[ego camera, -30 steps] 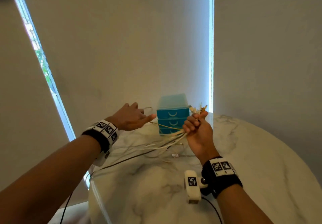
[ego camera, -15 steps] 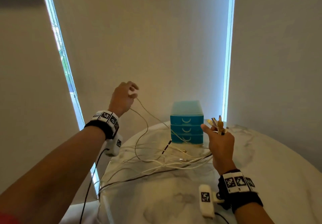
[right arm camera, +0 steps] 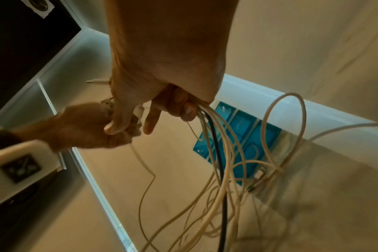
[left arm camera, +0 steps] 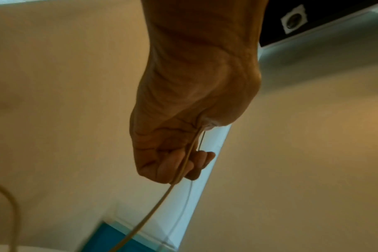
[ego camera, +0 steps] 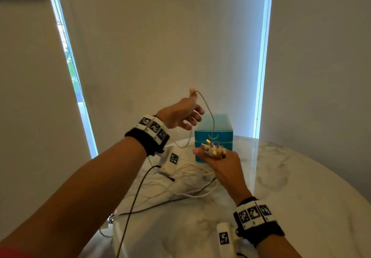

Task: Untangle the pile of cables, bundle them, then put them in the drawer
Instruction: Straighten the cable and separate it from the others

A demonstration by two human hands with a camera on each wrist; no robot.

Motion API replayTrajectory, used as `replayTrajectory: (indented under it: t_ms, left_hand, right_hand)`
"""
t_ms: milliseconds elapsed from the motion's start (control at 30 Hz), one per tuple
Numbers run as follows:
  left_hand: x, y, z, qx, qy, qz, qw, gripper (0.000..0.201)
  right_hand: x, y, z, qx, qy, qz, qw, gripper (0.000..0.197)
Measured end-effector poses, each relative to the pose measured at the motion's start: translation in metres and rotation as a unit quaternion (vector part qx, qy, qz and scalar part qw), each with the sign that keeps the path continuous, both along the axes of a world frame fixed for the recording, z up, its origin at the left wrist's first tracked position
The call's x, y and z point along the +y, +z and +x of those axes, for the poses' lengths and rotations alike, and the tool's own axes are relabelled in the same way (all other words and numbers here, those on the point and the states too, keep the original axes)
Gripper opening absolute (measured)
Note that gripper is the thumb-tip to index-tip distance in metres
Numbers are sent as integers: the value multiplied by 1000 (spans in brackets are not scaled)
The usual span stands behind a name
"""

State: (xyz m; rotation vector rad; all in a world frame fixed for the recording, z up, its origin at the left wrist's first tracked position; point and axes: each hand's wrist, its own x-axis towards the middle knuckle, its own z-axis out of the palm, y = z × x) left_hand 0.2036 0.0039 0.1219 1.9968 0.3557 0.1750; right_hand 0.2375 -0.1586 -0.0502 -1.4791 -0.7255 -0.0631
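Note:
My right hand (ego camera: pixel 215 156) grips a bunch of cable plug ends (ego camera: pixel 212 149) in front of the blue drawer unit (ego camera: pixel 222 129). From the fist, several white cables and one black cable (right arm camera: pixel 221 170) hang down to the marble table (ego camera: pixel 281 177). My left hand (ego camera: pixel 190 107) is raised just left of the drawers and pinches the end of a thin beige cable (ego camera: pixel 209 115) at the thumb. That cable (left arm camera: pixel 162 201) runs down across the palm and loops toward my right hand. All drawers look closed.
Loose cable lengths (ego camera: pixel 186 189) sprawl over the table's left half and reach its left edge (ego camera: pixel 116 223). The dark cord of the left wrist camera (ego camera: pixel 132 203) hangs off that side. A wall and bright window strips stand behind the table.
My left hand has come down from high on the left and moved right, close to my right hand, bringing the beige cable end. The right hand keeps its bunch.

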Motion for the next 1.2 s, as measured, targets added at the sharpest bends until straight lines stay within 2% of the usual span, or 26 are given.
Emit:
replayTrajectory:
  t_ms: [67,133,233,300,333,400,533,600,700,767,800,867,900,967,1033,1100,1200]
  left_hand:
    - [-29,-3,10,2,-34,10,999,81]
    - [-51,-6,16,16,-72,-2,997,69]
    - [-67,-11,22,11,-119,-8,993,41]
    - [-67,-10,21,-5,-141,5,990,33]
    - [-64,-8,17,-5,-147,30,989,35]
    - [-53,-7,6,7,-156,145,977,52]
    - [-11,-30,-2,52,-175,376,908,65]
    - [6,-46,3,70,-194,451,868,59]
    - [13,-57,6,64,-196,486,849,42]
    - [12,-60,10,46,-130,491,860,52]
    - [11,-62,11,56,-89,456,884,62]
    - [7,-66,16,99,-50,311,944,81]
    - [5,-70,17,99,-47,237,965,81]
    - [5,-78,19,32,-36,147,988,65]
    - [2,-78,21,-49,-11,85,995,44]
    - [0,-67,26,-87,-4,73,994,33]
    - [6,-42,30,-130,7,179,975,31]
  right_hand:
    - [6,-1,-5,1,19,-7,1000,46]
    - [7,0,-8,24,10,8,1000,46]
    - [8,-6,-3,46,-28,18,998,34]
    - [8,-10,3,72,-56,28,995,26]
    - [6,-10,6,102,-61,48,992,22]
    - [-1,-11,11,163,-49,107,980,21]
    - [-8,-13,21,220,-34,179,958,31]
    - [-7,-13,24,235,-25,197,951,31]
    - [-7,-13,25,242,-11,213,947,31]
    - [-9,-12,26,237,3,221,946,31]
    - [-9,-12,25,235,10,225,946,31]
    - [-9,-11,25,227,20,234,945,32]
    - [-9,-11,24,228,29,238,944,32]
    - [-7,-11,23,230,54,241,941,32]
    - [-7,-11,23,227,72,235,942,31]
    - [-9,-9,25,222,70,221,947,29]
    - [-11,-8,25,215,50,179,959,27]
